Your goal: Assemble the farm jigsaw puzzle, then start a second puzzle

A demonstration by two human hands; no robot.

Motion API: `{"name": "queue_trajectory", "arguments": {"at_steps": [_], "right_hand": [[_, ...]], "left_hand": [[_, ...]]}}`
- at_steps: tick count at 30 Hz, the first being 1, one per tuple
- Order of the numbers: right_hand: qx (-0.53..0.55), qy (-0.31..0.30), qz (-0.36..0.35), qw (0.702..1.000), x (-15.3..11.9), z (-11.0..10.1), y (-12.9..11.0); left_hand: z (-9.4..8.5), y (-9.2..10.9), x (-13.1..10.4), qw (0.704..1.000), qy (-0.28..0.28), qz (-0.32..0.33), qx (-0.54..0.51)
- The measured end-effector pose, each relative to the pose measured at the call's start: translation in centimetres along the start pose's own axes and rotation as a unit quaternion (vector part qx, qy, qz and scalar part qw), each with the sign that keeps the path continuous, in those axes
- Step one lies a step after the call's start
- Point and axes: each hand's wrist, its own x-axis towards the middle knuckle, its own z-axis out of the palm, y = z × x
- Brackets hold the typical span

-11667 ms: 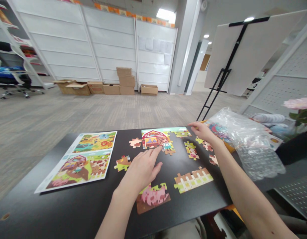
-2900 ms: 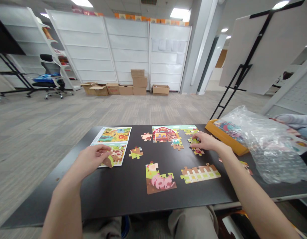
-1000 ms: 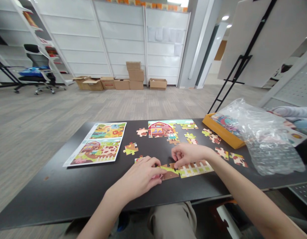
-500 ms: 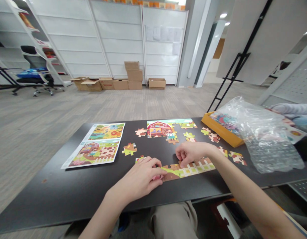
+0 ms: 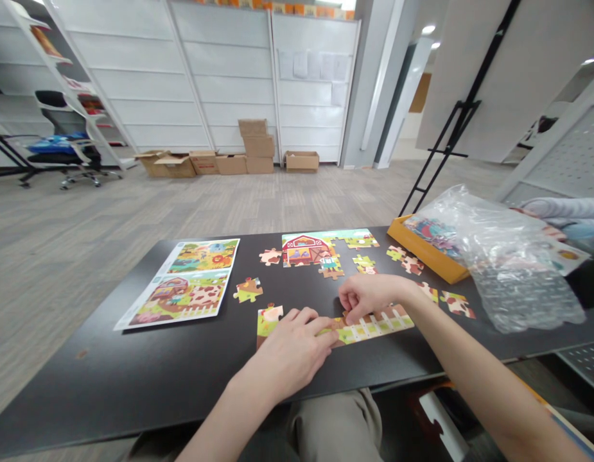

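Note:
My left hand (image 5: 299,343) lies over the left part of the joined puzzle strip (image 5: 381,325), fingers stretched out and resting on it. Beneath the palm, part of the strip is hidden; a green end piece (image 5: 269,317) shows at its left. My right hand (image 5: 368,296) is closed, its thumb and curled fingers pinching at a brown puzzle piece (image 5: 345,317) on the strip's upper edge. Farther back is the joined barn section (image 5: 306,249). Loose pieces lie around: a green and brown piece (image 5: 248,290), a pinkish spotted piece (image 5: 270,256) and a cow-patterned piece (image 5: 458,304).
A printed picture sheet (image 5: 185,279) lies on the left of the black table (image 5: 147,378). On the right stand a yellow box (image 5: 429,253) of loose pieces and a clear plastic bag (image 5: 518,269). Cardboard boxes (image 5: 258,147) line the far shelving.
My left hand has slid right along the strip and flattened, uncovering the green end piece at the left. The right hand stays almost in place at the strip's upper edge.

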Motion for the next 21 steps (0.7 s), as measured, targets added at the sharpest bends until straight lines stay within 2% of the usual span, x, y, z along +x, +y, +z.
{"name": "queue_trajectory", "arguments": {"at_steps": [4,7,11,15,18,21], "right_hand": [[0.01,0.0,0.01,1.0,0.0,0.0,0.1],[0.024,-0.008,0.022,0.999,0.0,0.0,0.2],[0.011,0.001,0.023,1.0,-0.2,-0.1,0.1],[0.007,0.005,0.038,0.999,-0.4,-0.1,-0.4],[0.001,0.003,0.051,0.999,-0.7,-0.3,-0.4],[0.003,-0.004,0.072,0.997,-1.0,-0.6,0.1]], "left_hand": [[-0.2,0.1,0.0,1.0,0.0,0.001,-0.017],[-0.7,-1.1,-1.2,0.999,-0.001,-0.012,-0.048],[-1.5,-4.1,-5.1,0.992,0.03,-0.11,-0.044],[-1.7,-6.4,-8.2,0.98,0.014,-0.193,-0.036],[-1.5,-6.7,-8.4,0.98,0.012,-0.193,-0.047],[-1.2,-6.3,-7.4,0.982,0.022,-0.178,-0.059]]}}
